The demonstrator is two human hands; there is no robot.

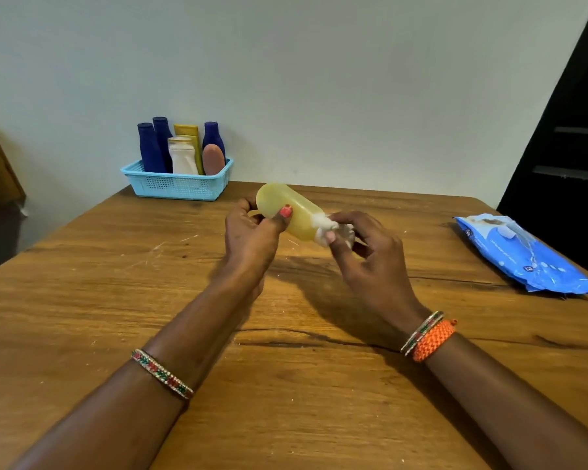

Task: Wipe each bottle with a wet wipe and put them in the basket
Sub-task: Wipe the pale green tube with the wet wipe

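Left hand grips smooth translucent yellow bottle; right hand fingers pinch crumpled white wipe.

Legible text: none confirmed. Blue wipes pack, lying at the right edge of the wooden table, carries white print along its top face plus a small square mark near its nearer end; both too small and blurred to read, no brand or no. made out. Bottles in the light-blue basket, at the table's far-left corner, well apart from the pack: no readable labels. Yellow bottle left of the pack, mid-table: no label visible.
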